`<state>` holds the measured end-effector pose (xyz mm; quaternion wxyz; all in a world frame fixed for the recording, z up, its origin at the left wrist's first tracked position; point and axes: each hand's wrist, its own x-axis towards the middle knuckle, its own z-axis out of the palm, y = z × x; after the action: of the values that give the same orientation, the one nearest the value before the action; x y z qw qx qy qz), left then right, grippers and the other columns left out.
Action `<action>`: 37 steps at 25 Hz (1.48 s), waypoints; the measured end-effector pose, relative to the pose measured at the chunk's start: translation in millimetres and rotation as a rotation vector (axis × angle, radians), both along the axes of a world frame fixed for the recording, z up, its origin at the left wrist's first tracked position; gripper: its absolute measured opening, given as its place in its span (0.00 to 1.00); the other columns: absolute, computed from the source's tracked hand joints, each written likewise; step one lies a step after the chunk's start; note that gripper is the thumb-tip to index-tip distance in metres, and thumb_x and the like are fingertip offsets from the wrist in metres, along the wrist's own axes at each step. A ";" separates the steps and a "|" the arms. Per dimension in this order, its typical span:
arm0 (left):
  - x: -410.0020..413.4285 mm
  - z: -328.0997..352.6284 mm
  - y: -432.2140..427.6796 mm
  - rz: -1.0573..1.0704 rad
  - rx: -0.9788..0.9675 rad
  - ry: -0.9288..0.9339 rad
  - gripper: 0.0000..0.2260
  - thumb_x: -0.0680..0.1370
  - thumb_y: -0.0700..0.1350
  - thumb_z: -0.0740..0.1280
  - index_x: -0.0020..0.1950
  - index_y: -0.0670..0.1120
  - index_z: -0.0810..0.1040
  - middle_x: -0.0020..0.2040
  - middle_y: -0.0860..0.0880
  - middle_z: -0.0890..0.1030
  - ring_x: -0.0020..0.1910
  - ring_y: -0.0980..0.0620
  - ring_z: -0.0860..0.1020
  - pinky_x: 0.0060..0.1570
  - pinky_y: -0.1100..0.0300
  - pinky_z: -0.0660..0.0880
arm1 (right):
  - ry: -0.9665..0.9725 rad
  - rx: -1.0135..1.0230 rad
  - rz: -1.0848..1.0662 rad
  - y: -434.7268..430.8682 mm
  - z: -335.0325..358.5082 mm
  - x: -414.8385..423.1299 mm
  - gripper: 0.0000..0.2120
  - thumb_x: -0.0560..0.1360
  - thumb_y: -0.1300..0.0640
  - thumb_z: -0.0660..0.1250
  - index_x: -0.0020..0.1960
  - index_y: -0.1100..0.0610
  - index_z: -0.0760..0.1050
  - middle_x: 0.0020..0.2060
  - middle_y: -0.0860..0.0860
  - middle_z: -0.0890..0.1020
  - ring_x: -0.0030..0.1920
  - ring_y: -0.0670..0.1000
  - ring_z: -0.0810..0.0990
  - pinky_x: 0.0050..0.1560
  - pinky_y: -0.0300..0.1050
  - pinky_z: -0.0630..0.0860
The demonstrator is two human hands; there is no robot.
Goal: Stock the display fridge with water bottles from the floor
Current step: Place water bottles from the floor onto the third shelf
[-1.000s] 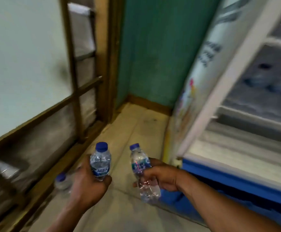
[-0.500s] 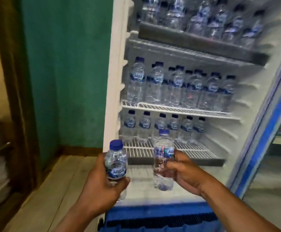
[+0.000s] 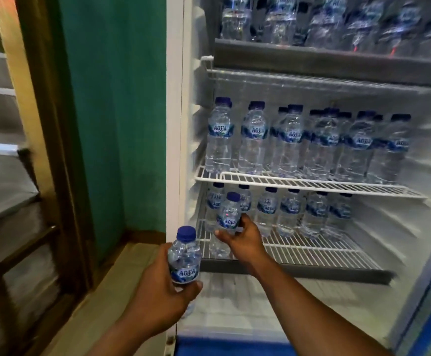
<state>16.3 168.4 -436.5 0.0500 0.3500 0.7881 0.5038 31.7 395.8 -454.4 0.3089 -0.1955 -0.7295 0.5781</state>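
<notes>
Standing left of the display fridge point(image 3: 174, 124): wooden frame point(image 3: 42, 150), then green wall point(image 3: 114, 124). Left hand point(image 3: 158, 294) sits outside the fridge by its lower left corner, fingers and thumb curled round the first water bottle point(image 3: 184, 255), which is upright with a blue cap. Right hand point(image 3: 242, 240) is inside the fridge, fingers wrapped round the second water bottle point(image 3: 229, 214), upright at the front left of the lower wire shelf point(image 3: 311, 250); cannot tell if its base touches the wires. Small bottles point(image 3: 290, 211) are lined up behind it on that shelf. Middle wire shelf point(image 3: 311, 185) above is packed with taller bottles point(image 3: 254, 140). Top shelf bottles point(image 3: 337, 19) are blurred.
</notes>
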 end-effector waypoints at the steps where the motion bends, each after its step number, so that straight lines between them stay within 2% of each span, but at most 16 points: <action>1: -2.9 -3.4 -2.0 0.002 -0.012 0.021 0.28 0.71 0.45 0.77 0.64 0.54 0.66 0.51 0.59 0.74 0.48 0.64 0.77 0.38 0.80 0.70 | -0.001 0.011 0.000 1.2 -2.8 -7.8 0.26 0.69 0.61 0.78 0.60 0.45 0.71 0.53 0.40 0.80 0.53 0.43 0.81 0.52 0.37 0.80; 3: -9.4 -11.6 -3.0 0.001 0.006 0.023 0.27 0.70 0.42 0.78 0.61 0.53 0.67 0.49 0.58 0.76 0.49 0.72 0.75 0.40 0.80 0.70 | -0.022 0.080 -0.003 1.0 -6.1 -17.3 0.27 0.70 0.62 0.78 0.61 0.45 0.70 0.50 0.36 0.78 0.48 0.36 0.78 0.45 0.27 0.75; 5: -15.5 -21.6 1.3 0.003 0.039 -0.041 0.27 0.69 0.39 0.78 0.59 0.56 0.67 0.49 0.57 0.78 0.48 0.72 0.75 0.40 0.79 0.71 | -0.047 0.150 -0.016 1.5 -8.7 -22.7 0.29 0.69 0.60 0.78 0.64 0.47 0.70 0.50 0.35 0.76 0.47 0.33 0.75 0.45 0.25 0.71; 8: -18.5 -37.3 6.5 0.003 0.063 -0.094 0.28 0.69 0.39 0.78 0.56 0.60 0.67 0.50 0.62 0.77 0.50 0.76 0.74 0.41 0.82 0.69 | -0.114 0.226 -0.017 3.2 -13.2 -23.2 0.30 0.69 0.58 0.78 0.66 0.49 0.69 0.53 0.40 0.77 0.50 0.39 0.76 0.47 0.28 0.70; 11: -22.2 -46.3 7.0 -0.014 0.076 -0.132 0.29 0.68 0.40 0.79 0.60 0.58 0.68 0.53 0.60 0.79 0.52 0.70 0.77 0.43 0.78 0.73 | -0.170 0.260 -0.029 5.1 -15.1 -20.3 0.29 0.69 0.57 0.79 0.66 0.52 0.71 0.53 0.43 0.77 0.53 0.44 0.76 0.45 0.27 0.69; 13: -24.2 -49.0 6.8 -0.005 0.084 -0.126 0.29 0.68 0.40 0.79 0.61 0.57 0.68 0.53 0.60 0.79 0.52 0.70 0.77 0.42 0.77 0.73 | -0.171 0.266 -0.040 5.9 -16.2 -18.1 0.29 0.68 0.56 0.79 0.65 0.52 0.72 0.52 0.44 0.79 0.52 0.44 0.77 0.42 0.25 0.69; 21: -18.5 -41.0 7.2 0.005 0.112 -0.081 0.28 0.68 0.40 0.79 0.62 0.53 0.69 0.53 0.59 0.79 0.51 0.70 0.77 0.42 0.77 0.73 | -0.185 0.282 -0.041 -0.3 -11.2 -11.7 0.31 0.67 0.54 0.80 0.66 0.53 0.71 0.53 0.43 0.77 0.52 0.44 0.75 0.43 0.28 0.69; 26: -15.0 -31.4 8.3 0.010 0.117 -0.058 0.28 0.69 0.40 0.79 0.62 0.52 0.69 0.52 0.60 0.78 0.50 0.72 0.76 0.42 0.78 0.72 | -0.211 0.259 -0.024 0.4 -10.7 -9.8 0.32 0.68 0.54 0.79 0.68 0.52 0.70 0.54 0.43 0.75 0.54 0.45 0.74 0.53 0.39 0.71; 30: -12.0 -27.3 13.8 0.009 0.115 -0.052 0.29 0.68 0.42 0.79 0.63 0.54 0.68 0.53 0.61 0.78 0.51 0.73 0.75 0.41 0.78 0.72 | -0.214 0.246 -0.018 1.5 -12.6 -10.6 0.32 0.68 0.54 0.79 0.68 0.52 0.70 0.55 0.43 0.76 0.55 0.45 0.75 0.53 0.39 0.72; 33: -7.5 -25.2 18.4 -0.004 0.114 -0.053 0.29 0.69 0.42 0.79 0.62 0.55 0.67 0.53 0.63 0.77 0.51 0.75 0.74 0.41 0.78 0.72 | -0.201 0.235 -0.005 5.1 -14.5 -11.0 0.32 0.68 0.55 0.80 0.68 0.52 0.71 0.59 0.47 0.79 0.57 0.48 0.77 0.54 0.40 0.73; 37: -2.8 -20.3 23.4 -0.023 0.106 -0.069 0.29 0.69 0.43 0.78 0.63 0.55 0.67 0.53 0.62 0.77 0.51 0.72 0.76 0.41 0.77 0.73 | -0.226 0.239 0.041 6.8 -11.8 -7.7 0.34 0.68 0.55 0.79 0.70 0.53 0.68 0.59 0.46 0.77 0.55 0.44 0.74 0.53 0.38 0.71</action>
<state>13.5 191.8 -456.8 0.0645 0.3435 0.7541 0.5561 24.0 402.6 -466.2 0.2342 -0.2060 -0.8271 0.4676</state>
